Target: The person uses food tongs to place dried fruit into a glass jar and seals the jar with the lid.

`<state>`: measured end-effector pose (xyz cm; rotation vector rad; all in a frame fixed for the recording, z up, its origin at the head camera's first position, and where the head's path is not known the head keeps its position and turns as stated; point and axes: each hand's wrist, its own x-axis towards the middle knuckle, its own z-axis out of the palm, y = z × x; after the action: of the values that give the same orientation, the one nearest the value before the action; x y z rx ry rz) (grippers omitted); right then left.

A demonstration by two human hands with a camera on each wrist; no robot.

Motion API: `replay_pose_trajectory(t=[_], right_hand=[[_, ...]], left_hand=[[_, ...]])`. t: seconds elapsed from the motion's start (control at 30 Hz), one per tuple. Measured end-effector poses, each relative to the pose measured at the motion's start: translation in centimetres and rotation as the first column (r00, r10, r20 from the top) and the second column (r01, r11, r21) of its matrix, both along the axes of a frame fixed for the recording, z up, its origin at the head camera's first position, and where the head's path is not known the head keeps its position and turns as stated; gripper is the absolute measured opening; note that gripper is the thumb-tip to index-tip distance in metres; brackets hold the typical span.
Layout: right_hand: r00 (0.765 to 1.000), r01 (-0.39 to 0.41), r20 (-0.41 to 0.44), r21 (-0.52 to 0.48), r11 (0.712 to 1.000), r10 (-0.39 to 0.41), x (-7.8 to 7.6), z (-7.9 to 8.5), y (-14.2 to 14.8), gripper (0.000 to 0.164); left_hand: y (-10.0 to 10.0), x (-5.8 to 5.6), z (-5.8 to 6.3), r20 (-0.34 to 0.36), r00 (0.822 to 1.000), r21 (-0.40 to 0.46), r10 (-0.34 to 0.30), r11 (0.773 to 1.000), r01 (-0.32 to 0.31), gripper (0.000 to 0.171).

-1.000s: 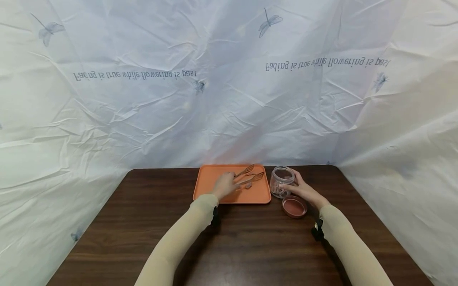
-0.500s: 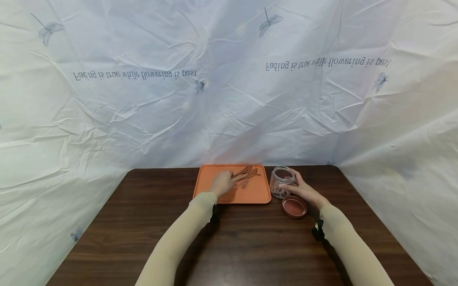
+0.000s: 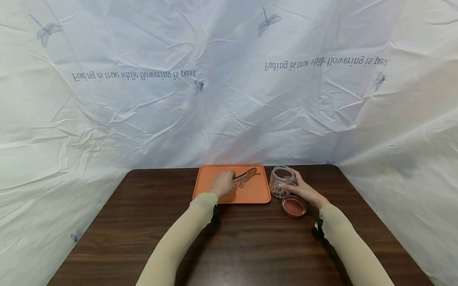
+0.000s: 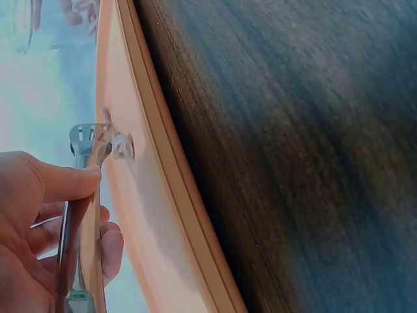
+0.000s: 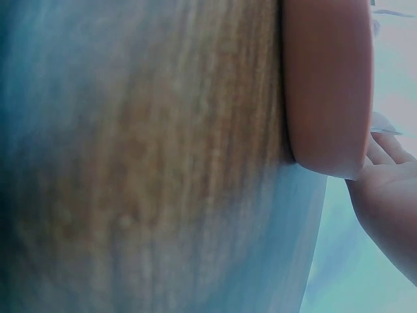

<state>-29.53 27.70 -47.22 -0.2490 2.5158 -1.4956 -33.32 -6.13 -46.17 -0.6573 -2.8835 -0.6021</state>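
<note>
My left hand (image 3: 222, 182) grips a pair of metal tongs (image 3: 245, 175) over the orange tray (image 3: 210, 171). In the left wrist view the thumb presses along the tongs' arm, and the slotted heads lie close together. Beside those heads is a small pale, brownish piece (image 4: 122, 147) on the tray; it is too small to name. My right hand (image 3: 304, 191) holds a clear glass jar (image 3: 274, 186) around its side, fingers partly hidden behind it. The jar stands upright and uncovered, with several brownish pieces inside. In the right wrist view, the hand (image 5: 388, 182) is partly hidden behind a reddish-brown lid (image 5: 329, 85).
The round lid (image 3: 294, 207) lies on the dark wooden table (image 3: 250, 246) just in front of the jar. Tray and jar stand near the table's back edge. A white printed sheet (image 3: 229, 99) hangs behind and along both sides.
The tongs' two heads, apart one second ago, have come together over the small pieces on the tray. My left hand has shifted slightly left. My right hand and the jar have stayed put.
</note>
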Motion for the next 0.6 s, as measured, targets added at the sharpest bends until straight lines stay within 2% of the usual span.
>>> replay_pose_trajectory(t=[0.4,0.6], right_hand=[[1.000,0.004,0.010,-0.013,1.000,-0.004,0.21,0.09,-0.01,0.105],[1.000,-0.004,0.005,-0.031,1.000,0.004,0.18,0.10,-0.06,0.103]], left_hand=[[-0.05,-0.15,-0.25,-0.013,1.000,0.030,-0.006,1.000,0.006,0.013],[-0.23,-0.43,-0.01,-0.009,1.000,0.076,-0.015,0.997,0.016,0.014]])
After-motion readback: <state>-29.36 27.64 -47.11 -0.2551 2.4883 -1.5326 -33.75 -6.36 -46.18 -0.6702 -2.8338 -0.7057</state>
